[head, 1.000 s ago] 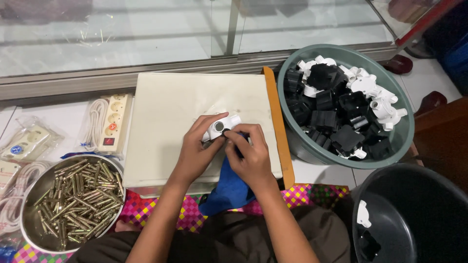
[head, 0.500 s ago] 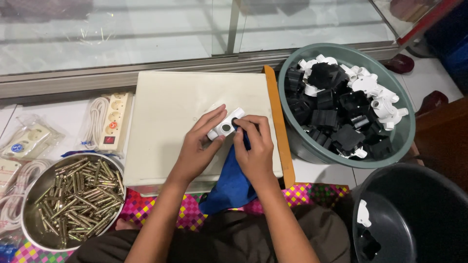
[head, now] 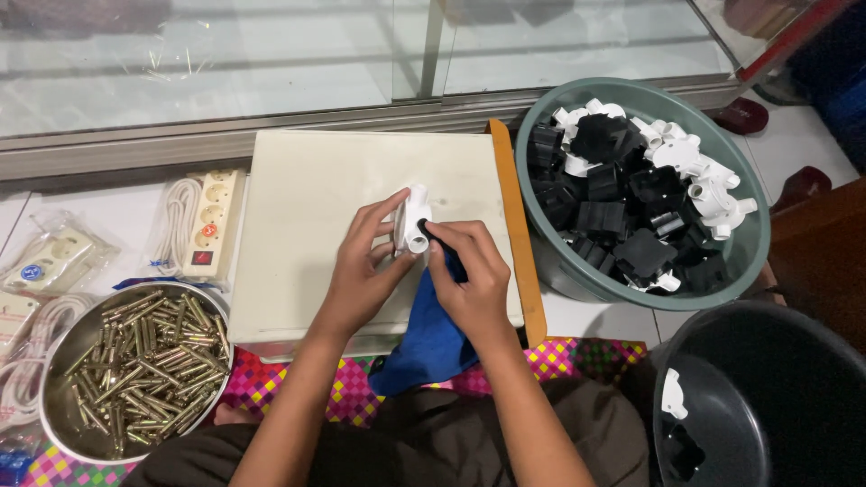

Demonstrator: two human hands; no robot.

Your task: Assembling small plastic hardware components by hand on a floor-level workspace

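Observation:
My left hand [head: 365,261] grips a small white plastic fitting [head: 413,219] with round openings, held upright over a cream board [head: 307,194]. My right hand [head: 469,275] holds a blue cloth [head: 433,338] and presses a fold of it against the fitting's lower right side. The rest of the cloth hangs down toward my lap. Both hands meet above the board's right half.
A green basin [head: 758,239] at the right holds several black and white fittings. A dark bucket [head: 794,379] at lower right holds a few more. A metal bowl of brass pins [head: 135,361] sits at lower left, with packaged power strips [head: 203,221] beside it. A glass cabinet [head: 271,63] runs along the back.
My left hand has turned the white fitting from lying sideways to upright. My right hand with the cloth has shifted along its side. The hands stayed over the board.

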